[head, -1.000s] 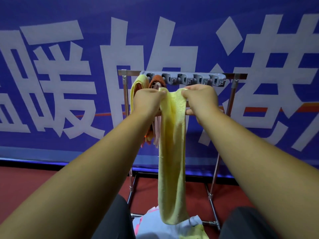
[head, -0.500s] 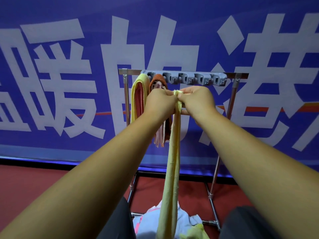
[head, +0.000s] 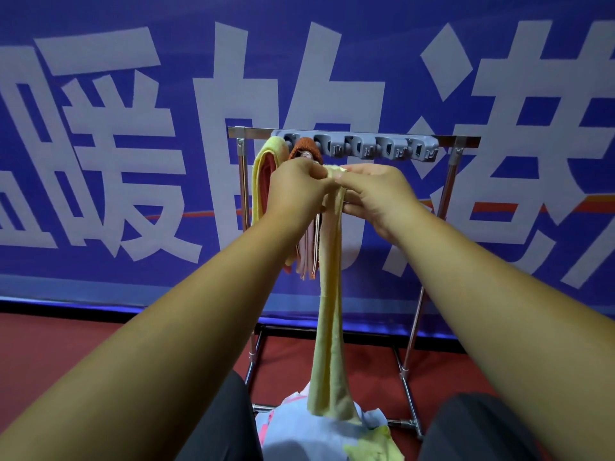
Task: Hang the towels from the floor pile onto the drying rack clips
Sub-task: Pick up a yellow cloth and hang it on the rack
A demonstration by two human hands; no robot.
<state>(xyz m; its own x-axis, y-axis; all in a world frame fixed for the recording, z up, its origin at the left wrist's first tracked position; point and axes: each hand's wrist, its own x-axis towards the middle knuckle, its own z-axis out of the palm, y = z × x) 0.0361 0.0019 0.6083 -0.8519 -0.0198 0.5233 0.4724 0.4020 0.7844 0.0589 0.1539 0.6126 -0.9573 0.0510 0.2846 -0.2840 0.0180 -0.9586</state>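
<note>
Big blue banner (head: 100, 161) with white lettering fills the backdrop, red floor (head: 50, 354) below it, and front and centre stands the metal drying rack (head: 447, 181). Along its top bar runs the grey clip strip (head: 359, 146). Progress check: two towels are up at the eleven o'clock end, a yellow hung towel (head: 263, 181) and an orange hung towel (head: 304, 146) right beside it, so the remaining clips toward one o'clock look free. By my count that leaves most of the job ahead.

Down at six o'clock sits the floor pile (head: 309, 437), pale blue and yellow cloth waiting its turn. Rising from just above it, the long yellow towel (head: 327, 327) dangles straight down, gathered narrow at the top. The left hand (head: 296, 191) and right hand (head: 376, 191) meet there, each grip pinching the top edge of the cloth between thumb and fingers, just below the clips.

In the way? The orange towel hangs close at ten o'clock of the hands, crowding the next clip.
</note>
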